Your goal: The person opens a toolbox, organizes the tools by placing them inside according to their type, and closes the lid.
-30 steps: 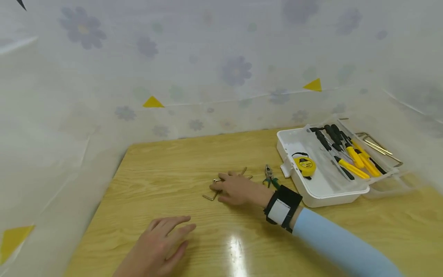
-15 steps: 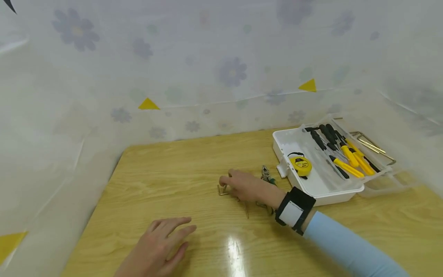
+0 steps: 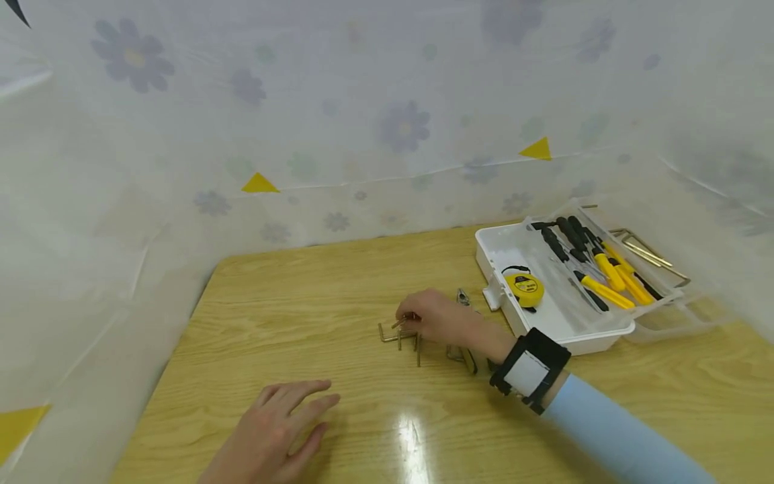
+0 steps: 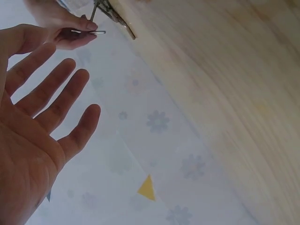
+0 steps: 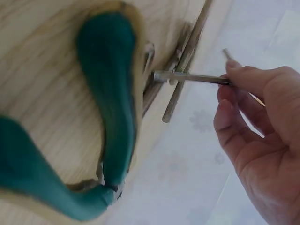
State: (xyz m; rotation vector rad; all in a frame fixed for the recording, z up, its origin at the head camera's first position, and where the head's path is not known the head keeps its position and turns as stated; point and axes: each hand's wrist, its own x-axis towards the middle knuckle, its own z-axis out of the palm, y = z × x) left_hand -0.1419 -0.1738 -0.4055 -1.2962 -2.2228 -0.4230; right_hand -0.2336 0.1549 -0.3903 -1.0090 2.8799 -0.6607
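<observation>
Pinching a hex key (image 5: 194, 78) in the right hand (image 3: 441, 317), near green-handled pliers (image 5: 110, 79).
Holding the left hand (image 3: 270, 425) spread wide, towards the left edge of the table (image 3: 290, 296).

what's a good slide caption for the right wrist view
The right hand pinches a slim metal rod near green-handled pliers.

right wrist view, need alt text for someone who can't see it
A right hand pinches a thin metal rod near more metal rods on a wood-grain table. Two green plier handles loom large at left, and a pale flowered sheet is behind.
</observation>
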